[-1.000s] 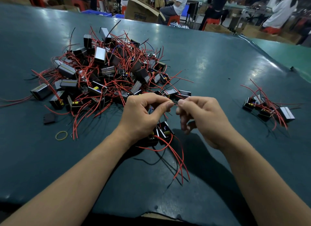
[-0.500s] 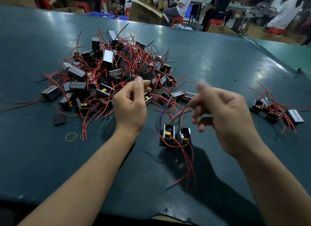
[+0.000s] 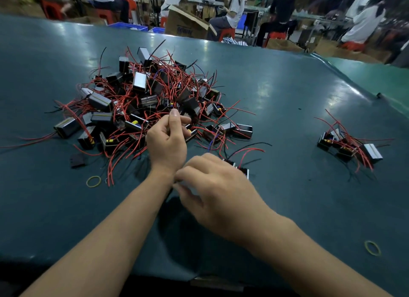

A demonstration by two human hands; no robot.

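Two wired units (image 3: 243, 171) lie on the bench (image 3: 287, 119), partly under the right hand (image 3: 221, 197), which reaches down as if to gather the pair. Its fingers are blurred, so I cannot tell whether they grip. The left hand (image 3: 167, 141) hovers by the pile (image 3: 143, 97), fingers curled closed, seemingly empty.
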